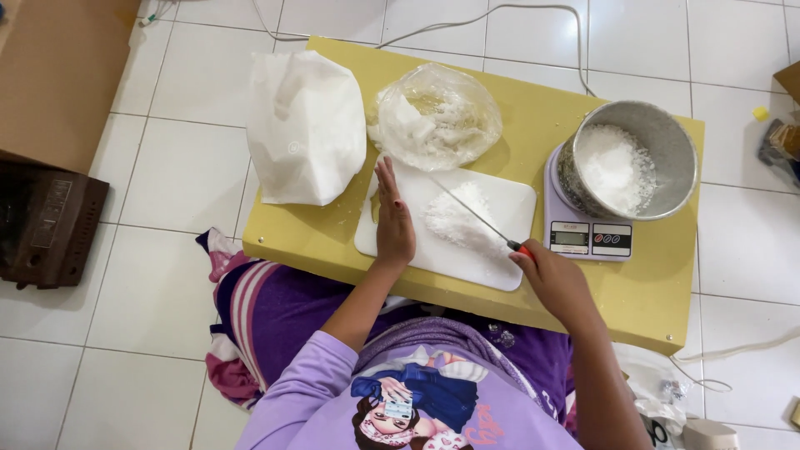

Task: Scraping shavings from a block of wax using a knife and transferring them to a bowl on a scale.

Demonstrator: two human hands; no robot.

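- head view, hands: two hands of one person. the left hand [393, 218] lies flat with fingers straight, released, its palm side on the white cutting board [508, 204] beside the heap.
- head view, tool: the right hand [553, 279] is clenched around the red handle of one knife [477, 215]; the thin blade runs up and left across the top of the heap.
- head view, material: one heap of white shredded stuff [454, 218] sits near the middle of the board, between the two hands.
- head view, counts: one cutting board, one knife, one kitchen scale [587, 237], one metal bowl [667, 137], two bags.
- head view, scale: the metal bowl stands on the kitchen scale at the right and holds more white pieces [617, 167]; the bowl hides most of the scale's platform.
- head view, bags: one clear plastic bag [435, 117] of white chunks lies touching the board's far edge; one closed white bag [306, 125] stands to its left.
- head view, support: all rest on one low yellow table [650, 292] over a white tiled floor [183, 175].
- head view, surroundings: a brown cardboard box [58, 67] and a dark brown appliance [46, 225] lie at the left, well apart from the table; a white cable [492, 12] crosses the floor beyond it.
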